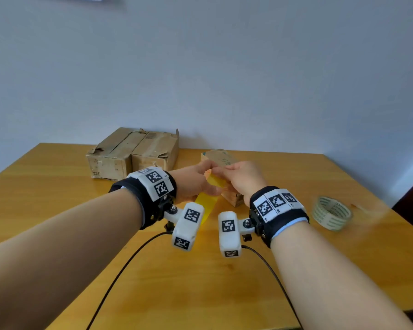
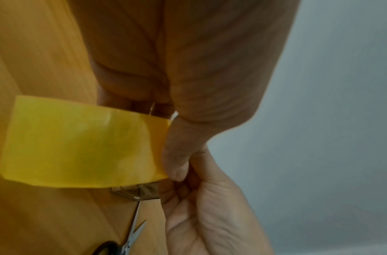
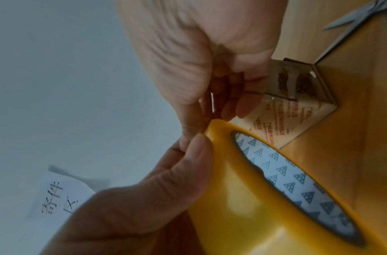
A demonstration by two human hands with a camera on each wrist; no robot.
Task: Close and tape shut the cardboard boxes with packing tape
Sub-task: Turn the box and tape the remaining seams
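Large boxes (image 1: 132,154): two worn cartons side by side at the table's (image 1: 57,210) far edge by the wall; flaps down; contents unseen
Small box (image 1: 221,158): on the table just beyond both hands; contents unseen
Yellow tape roll (image 3: 253,198): raised over the table, between the hands
Left hand (image 1: 193,179): curled round the roll, thumb on its outer face
Right hand (image 1: 242,178): fingertips pinching at the roll's edge
Clear tape roll (image 1: 332,213): flat on the table, well right
Scissors (image 2: 131,239): on the table

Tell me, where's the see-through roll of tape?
In the head view the clear tape roll lies on the wooden table at the right, just beyond the right hand.
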